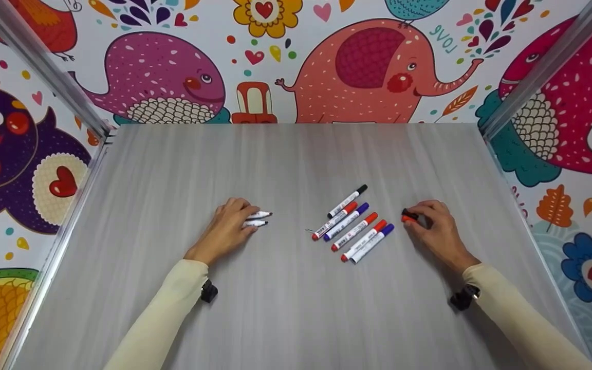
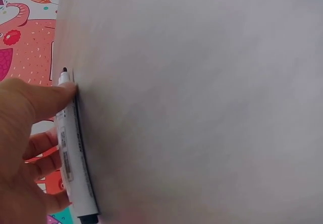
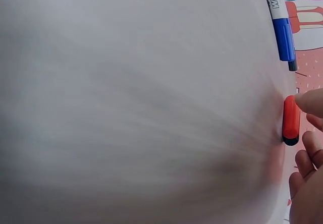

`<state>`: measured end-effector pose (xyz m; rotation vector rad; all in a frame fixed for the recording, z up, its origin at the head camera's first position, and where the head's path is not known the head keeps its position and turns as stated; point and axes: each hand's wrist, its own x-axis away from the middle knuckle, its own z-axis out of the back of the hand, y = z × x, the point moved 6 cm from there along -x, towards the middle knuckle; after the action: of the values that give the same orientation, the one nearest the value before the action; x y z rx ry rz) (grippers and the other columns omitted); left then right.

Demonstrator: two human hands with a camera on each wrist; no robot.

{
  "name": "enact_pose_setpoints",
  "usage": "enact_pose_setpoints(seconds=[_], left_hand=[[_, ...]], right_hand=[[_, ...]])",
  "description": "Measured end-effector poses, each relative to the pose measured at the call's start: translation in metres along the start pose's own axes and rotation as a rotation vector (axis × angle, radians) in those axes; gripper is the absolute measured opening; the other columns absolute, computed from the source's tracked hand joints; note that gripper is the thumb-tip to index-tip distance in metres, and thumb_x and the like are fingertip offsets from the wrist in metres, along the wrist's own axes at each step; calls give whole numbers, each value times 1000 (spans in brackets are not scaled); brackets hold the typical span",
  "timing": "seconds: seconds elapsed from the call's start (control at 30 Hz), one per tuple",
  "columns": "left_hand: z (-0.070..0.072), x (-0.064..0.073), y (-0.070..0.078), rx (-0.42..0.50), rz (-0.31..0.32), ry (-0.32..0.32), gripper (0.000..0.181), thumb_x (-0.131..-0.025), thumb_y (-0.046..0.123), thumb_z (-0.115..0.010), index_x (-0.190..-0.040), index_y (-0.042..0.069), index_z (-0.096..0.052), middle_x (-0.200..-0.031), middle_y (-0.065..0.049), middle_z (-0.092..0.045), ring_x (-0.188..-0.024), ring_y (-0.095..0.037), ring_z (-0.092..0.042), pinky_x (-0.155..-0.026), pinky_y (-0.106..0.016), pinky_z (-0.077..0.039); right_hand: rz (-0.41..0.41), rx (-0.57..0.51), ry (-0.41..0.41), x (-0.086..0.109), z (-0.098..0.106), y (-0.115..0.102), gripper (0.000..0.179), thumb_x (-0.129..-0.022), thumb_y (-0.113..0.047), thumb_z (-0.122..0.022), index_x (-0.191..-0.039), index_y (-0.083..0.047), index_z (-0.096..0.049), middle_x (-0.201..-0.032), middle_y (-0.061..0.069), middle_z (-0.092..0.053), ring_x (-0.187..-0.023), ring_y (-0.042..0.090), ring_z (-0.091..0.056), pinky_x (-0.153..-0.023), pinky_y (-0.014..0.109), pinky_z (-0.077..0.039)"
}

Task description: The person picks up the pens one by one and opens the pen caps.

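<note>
On the left side of the table, my left hand (image 1: 222, 228) holds two uncapped white markers (image 1: 257, 223), their dark tips pointing right. In the left wrist view, the thumb presses one white marker (image 2: 73, 148) near its tip, and its rear end is black. At the right, my right hand (image 1: 437, 228) pinches a red marker cap (image 3: 291, 115) and a black cap (image 3: 290, 141) side by side, low over the table. Between the hands lies a slanted group of capped white markers, among them a black-capped one (image 1: 345, 202) and a blue-capped one (image 1: 372, 244).
More red-capped markers (image 1: 354, 232) and another blue-capped marker (image 1: 346, 222) lie in the same group, nearly parallel. The grey table (image 1: 285, 308) meets walls printed with cartoon animals at the back and sides. Metal rails (image 1: 54, 252) run along the side edges.
</note>
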<state>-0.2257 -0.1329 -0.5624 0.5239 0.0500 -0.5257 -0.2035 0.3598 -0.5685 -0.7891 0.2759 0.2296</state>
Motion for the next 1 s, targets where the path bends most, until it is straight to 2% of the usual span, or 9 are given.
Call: enact_pose_setpoints(seconds=[0.23, 0.5, 0.63, 0.77, 1.0], left_hand=[[0, 0, 3, 21, 13, -6, 43, -96, 11, -87, -135, 1, -73, -133, -19, -65, -127, -39, -57, -107, -62, -44], [3, -4, 11, 26, 8, 28, 45, -96, 15, -88, -136, 0, -73, -135, -17, -63, -129, -37, -56, -107, -62, -45], [2, -8, 15, 38, 10, 41, 44, -97, 17, -86, -136, 2, -74, -136, -16, -63, -131, -37, -55, -106, -61, -45], [2, -12, 20, 30, -17, 56, 43, -97, 17, -87, -136, 3, -74, -135, -16, -65, -131, -37, -56, -107, -62, -46], [3, -16, 26, 26, -43, 72, 40, -98, 16, -86, -133, 1, -75, -133, -19, -65, -131, -40, -56, -107, -63, -47]], right_hand=[[-17, 6, -21, -1, 0, -2, 28, -92, 2, -87, -120, 2, -80, -125, 18, -66, -119, 26, -54, -98, 10, -39], [-10, 1, -38, -5, 1, -8, 28, -94, -3, -87, -121, 1, -79, -126, 16, -65, -122, 27, -55, -103, 8, -34], [15, -14, -40, -9, 1, -11, 29, -94, -2, -87, -121, 3, -79, -127, 17, -66, -122, 28, -55, -102, 12, -36], [51, -37, -30, -13, -1, -14, 28, -92, 1, -87, -120, 5, -79, -124, 19, -67, -120, 29, -55, -102, 15, -37], [98, -51, -6, -18, -3, -17, 28, -88, 8, -87, -115, 8, -79, -119, 21, -68, -115, 32, -56, -101, 15, -38]])
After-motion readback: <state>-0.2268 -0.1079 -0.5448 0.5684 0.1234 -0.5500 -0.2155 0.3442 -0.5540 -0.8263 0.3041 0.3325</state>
